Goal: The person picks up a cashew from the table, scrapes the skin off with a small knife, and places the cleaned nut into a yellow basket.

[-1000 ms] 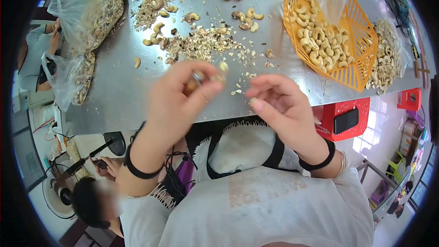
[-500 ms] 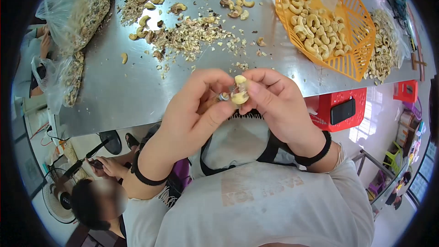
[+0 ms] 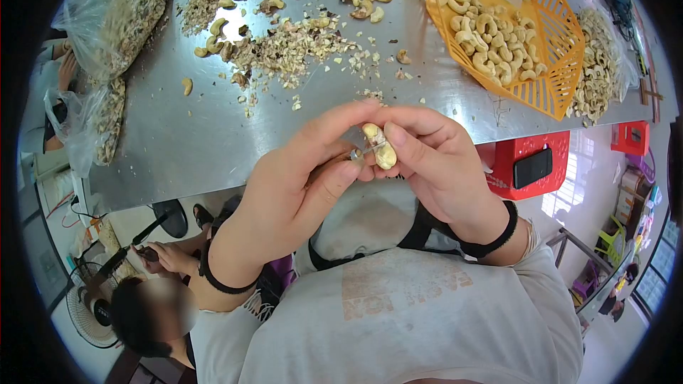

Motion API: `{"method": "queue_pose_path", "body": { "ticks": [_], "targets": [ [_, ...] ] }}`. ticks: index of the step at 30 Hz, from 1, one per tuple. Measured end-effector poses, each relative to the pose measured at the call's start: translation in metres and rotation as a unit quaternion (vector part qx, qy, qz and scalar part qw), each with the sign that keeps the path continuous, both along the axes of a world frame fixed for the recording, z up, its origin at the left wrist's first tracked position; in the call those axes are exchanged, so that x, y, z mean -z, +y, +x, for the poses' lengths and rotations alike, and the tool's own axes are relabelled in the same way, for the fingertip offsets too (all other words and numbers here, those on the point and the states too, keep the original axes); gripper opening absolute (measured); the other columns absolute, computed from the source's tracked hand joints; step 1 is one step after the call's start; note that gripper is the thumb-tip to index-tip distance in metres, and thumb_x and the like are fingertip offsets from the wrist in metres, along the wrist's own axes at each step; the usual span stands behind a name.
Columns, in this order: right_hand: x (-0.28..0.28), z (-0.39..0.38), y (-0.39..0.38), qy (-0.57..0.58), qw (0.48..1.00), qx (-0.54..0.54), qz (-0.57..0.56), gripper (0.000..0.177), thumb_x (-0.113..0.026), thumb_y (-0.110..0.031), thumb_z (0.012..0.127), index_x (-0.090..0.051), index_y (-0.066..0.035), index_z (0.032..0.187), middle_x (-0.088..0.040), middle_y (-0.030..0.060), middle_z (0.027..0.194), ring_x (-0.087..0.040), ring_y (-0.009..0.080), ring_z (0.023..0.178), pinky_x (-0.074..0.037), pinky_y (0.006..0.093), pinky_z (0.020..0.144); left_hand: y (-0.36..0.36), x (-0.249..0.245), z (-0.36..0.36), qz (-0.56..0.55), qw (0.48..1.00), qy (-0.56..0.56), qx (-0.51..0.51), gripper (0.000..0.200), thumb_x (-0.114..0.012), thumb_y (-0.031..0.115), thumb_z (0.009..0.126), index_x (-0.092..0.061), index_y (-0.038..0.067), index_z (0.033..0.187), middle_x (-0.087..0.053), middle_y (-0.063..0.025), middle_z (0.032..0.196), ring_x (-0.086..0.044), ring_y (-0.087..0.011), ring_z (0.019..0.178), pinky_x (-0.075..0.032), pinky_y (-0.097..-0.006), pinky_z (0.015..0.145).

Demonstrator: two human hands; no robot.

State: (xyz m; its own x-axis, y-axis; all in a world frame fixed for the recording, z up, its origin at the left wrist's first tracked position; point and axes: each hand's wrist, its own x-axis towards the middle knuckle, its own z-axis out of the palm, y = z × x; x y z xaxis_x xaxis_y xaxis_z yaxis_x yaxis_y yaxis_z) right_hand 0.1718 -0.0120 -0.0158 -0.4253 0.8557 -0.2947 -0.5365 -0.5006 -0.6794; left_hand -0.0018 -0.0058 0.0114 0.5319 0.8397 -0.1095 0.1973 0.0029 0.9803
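Observation:
A pale cashew with brown patches is pinched between the thumb and fingers of my right hand. My left hand is closed round a small metal-tipped tool, mostly hidden by the fingers, with its tip beside the nut. Both hands are close together over the near edge of the metal table. Beyond them lies a heap of cashew crumbs and skins. To the right, an orange basket holds peeled cashews.
Bags of nuts line the table's left side. More cashews lie right of the basket. A phone rests on a red stool. Another person sits at the lower left, near a fan.
The cashew has been turned, showing its side more upright, and sits slightly farther right. My left fingertips are a little apart from it. The view has shifted slightly.

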Motion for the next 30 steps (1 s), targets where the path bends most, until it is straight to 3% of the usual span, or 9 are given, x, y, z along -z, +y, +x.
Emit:
{"method": "queue_pose_path", "body": {
  "ticks": [8,13,16,18,19,21,25,30],
  "targets": [
    [0.003,0.0,-0.004,0.003,0.997,0.019,0.081,0.037,-0.062,-0.003,0.073,-0.048,0.002,0.107,-0.054,0.0039,0.093,-0.05,0.0093,0.081,-0.043,0.0225,0.07,-0.003,-0.001,0.002,0.037,0.999,-0.004,-0.01,0.039,-0.045,0.001,0.081,-0.037,0.003,0.119,-0.056,-0.0103,0.095,-0.058,-0.0167,0.079,-0.044,-0.0246,0.071],
    [0.002,-0.001,-0.007,-0.02,0.994,0.042,0.095,0.036,-0.065,-0.004,0.07,-0.05,0.002,0.102,-0.054,0.0046,0.092,-0.05,0.01,0.081,-0.042,0.0238,0.072,-0.003,-0.002,0.003,0.04,0.999,-0.013,-0.004,0.041,-0.046,0.0,0.08,-0.037,0.003,0.12,-0.055,-0.0117,0.101,-0.058,-0.0202,0.085,-0.044,-0.0257,0.075],
    [0.004,-0.002,-0.006,-0.047,0.989,0.057,0.131,0.036,-0.067,-0.003,0.068,-0.051,0.001,0.1,-0.054,0.0037,0.09,-0.049,0.0094,0.08,-0.041,0.0234,0.072,-0.001,0.0,0.005,0.108,0.994,0.021,0.007,0.043,-0.048,-0.002,0.078,-0.038,0.003,0.12,-0.057,-0.0126,0.097,-0.059,-0.0225,0.08,-0.045,-0.0263,0.069],
    [0.004,-0.004,-0.005,-0.066,0.982,0.068,0.162,0.036,-0.067,-0.003,0.067,-0.051,0.0,0.099,-0.054,0.0032,0.089,-0.048,0.0089,0.079,-0.041,0.023,0.072,-0.002,0.004,0.009,0.255,0.962,0.09,-0.029,0.045,-0.052,-0.002,0.074,-0.042,0.004,0.118,-0.058,-0.0127,0.091,-0.059,-0.0238,0.073,-0.046,-0.0268,0.061],
    [0.004,-0.005,-0.005,-0.078,0.978,0.087,0.174,0.035,-0.068,-0.003,0.066,-0.052,0.0,0.098,-0.054,0.0026,0.088,-0.047,0.0084,0.079,-0.04,0.0224,0.072,-0.002,0.007,0.011,0.255,0.962,0.089,-0.028,0.045,-0.052,-0.002,0.074,-0.042,0.004,0.118,-0.058,-0.0127,0.091,-0.059,-0.0238,0.073,-0.046,-0.0268,0.061],
    [0.002,-0.007,-0.004,-0.09,0.973,0.106,0.186,0.035,-0.068,-0.003,0.066,-0.052,0.0,0.097,-0.054,0.0019,0.086,-0.047,0.008,0.078,-0.039,0.0217,0.071,-0.002,0.015,0.014,0.388,0.911,0.113,-0.083,0.046,-0.056,-0.002,0.068,-0.048,0.003,0.113,-0.059,-0.0118,0.085,-0.058,-0.0211,0.063,-0.043,-0.0255,0.05],
    [-0.001,-0.011,-0.004,-0.13,0.96,0.132,0.208,0.035,-0.07,-0.004,0.065,-0.053,-0.001,0.095,-0.053,0.0013,0.083,-0.047,0.0077,0.076,-0.039,0.0213,0.07,-0.006,0.02,0.016,0.405,0.899,0.127,-0.112,0.043,-0.058,-0.002,0.063,-0.053,0.002,0.106,-0.059,-0.0108,0.084,-0.053,-0.0169,0.055,-0.04,-0.0234,0.044],
    [-0.001,-0.014,-0.006,-0.149,0.957,0.141,0.203,0.035,-0.07,-0.005,0.065,-0.053,-0.001,0.095,-0.053,0.0013,0.083,-0.047,0.0076,0.076,-0.039,0.0212,0.07,-0.004,0.03,0.017,0.502,0.84,0.148,-0.142,0.04,-0.058,-0.001,0.06,-0.057,0.001,0.1,-0.059,-0.0083,0.08,-0.047,-0.0154,0.05,-0.037,-0.0225,0.042]
  ]
}}
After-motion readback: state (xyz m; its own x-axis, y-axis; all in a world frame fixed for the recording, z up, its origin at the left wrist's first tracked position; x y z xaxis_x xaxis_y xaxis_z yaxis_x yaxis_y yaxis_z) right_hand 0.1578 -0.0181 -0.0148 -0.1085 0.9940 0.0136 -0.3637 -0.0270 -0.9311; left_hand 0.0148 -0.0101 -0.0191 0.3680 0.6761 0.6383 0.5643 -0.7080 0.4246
